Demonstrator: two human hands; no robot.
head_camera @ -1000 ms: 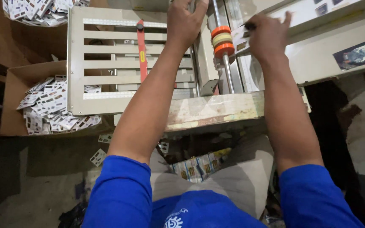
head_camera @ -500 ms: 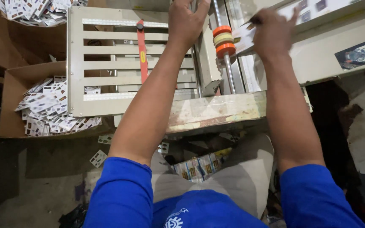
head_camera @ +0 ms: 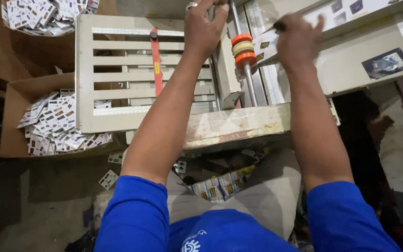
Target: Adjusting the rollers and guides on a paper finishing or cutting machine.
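Note:
My left hand (head_camera: 204, 29) reaches up over the top edge of a beige metal machine, fingers curled around a part at the frame's top; what it grips is cut off. My right hand (head_camera: 298, 39), blurred, pinches a small dark tool or card against the pale sloped panel (head_camera: 350, 60) on the right. Between my hands a steel rod (head_camera: 248, 74) carries orange and cream rings (head_camera: 242, 50). A slotted beige grille (head_camera: 117, 70) with a red sliding marker (head_camera: 156, 63) lies left of my left arm.
An open cardboard box (head_camera: 12, 121) of small printed cards sits at the left, another heap of cards (head_camera: 43, 16) at top left. Loose cards lie on the dark floor (head_camera: 47, 196). A worn table edge (head_camera: 239, 126) crosses below the machine; printed packs (head_camera: 218, 186) rest on my lap.
My right hand has shifted slightly right and down along the sloped panel and is blurred with motion. My left hand stays at the machine's top edge.

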